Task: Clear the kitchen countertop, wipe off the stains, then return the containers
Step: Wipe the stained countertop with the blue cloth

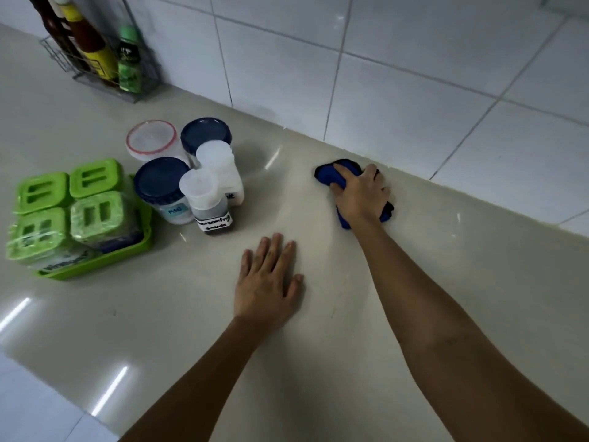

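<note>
Now the right hand [360,194] grips a bunched, deep-blue cloth [334,173] on the countertop [414,362].

- The countertop [414,250] in front of you is smooth and glossy, throwing back streaks of light.
- The wall tiles [398,90] behind it look glazed, smooth and shiny.
- The blue cloth [331,173] under your right hand [360,193] is soft, matt fabric.
- The green tray [95,267] and the green lids [95,215] in it are smooth plastic with a slight sheen.
- The jars [161,199] with dark blue lids are cloudy clear plastic.
- The wire rack [57,55] looks like thin grey metal.
</note>
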A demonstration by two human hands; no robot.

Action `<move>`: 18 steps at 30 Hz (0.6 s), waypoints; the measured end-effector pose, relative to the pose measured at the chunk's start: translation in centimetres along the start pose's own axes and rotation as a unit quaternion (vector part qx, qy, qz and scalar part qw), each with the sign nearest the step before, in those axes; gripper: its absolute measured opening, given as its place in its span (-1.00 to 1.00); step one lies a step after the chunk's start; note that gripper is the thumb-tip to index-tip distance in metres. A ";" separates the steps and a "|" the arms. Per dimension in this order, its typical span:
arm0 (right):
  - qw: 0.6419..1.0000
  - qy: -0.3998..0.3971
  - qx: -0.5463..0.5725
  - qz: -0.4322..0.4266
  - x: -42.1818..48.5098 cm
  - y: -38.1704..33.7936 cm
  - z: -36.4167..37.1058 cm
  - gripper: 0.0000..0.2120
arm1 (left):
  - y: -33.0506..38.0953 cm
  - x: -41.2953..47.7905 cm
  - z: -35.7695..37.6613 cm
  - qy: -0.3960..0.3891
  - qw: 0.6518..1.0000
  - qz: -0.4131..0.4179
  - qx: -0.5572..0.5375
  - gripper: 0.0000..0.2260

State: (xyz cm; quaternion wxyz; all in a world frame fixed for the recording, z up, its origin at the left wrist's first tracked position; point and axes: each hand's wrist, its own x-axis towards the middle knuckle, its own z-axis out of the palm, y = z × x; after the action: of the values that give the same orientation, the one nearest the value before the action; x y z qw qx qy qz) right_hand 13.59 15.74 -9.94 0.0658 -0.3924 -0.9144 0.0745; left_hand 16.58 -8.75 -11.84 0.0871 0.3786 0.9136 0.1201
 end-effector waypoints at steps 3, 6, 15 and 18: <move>0.997 0.011 -0.002 0.075 -1.1 5.1 -1.0 -0.55 | 0.1 -0.2 0.1 0.014 1.000 0.002 -0.004 -0.43; 0.984 0.019 -0.024 0.173 -3.0 12.4 -2.4 -0.52 | 0.2 -0.2 0.0 0.015 1.000 0.001 -0.007 -0.39; 0.966 0.018 -0.022 0.258 -10.2 13.6 -3.4 -0.55 | 0.9 -0.3 -0.4 0.009 1.000 -0.015 0.001 -0.30; 0.987 0.025 -0.016 0.161 -14.4 8.5 -2.7 -0.57 | 0.7 -0.1 -0.9 0.018 1.000 -0.022 0.006 -0.31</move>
State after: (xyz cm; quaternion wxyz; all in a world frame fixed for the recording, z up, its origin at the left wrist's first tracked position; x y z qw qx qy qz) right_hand 29.95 11.33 -9.74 0.0690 -0.5370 -0.8387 0.0595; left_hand 16.93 -8.50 -10.76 0.0710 0.3562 0.9240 0.1198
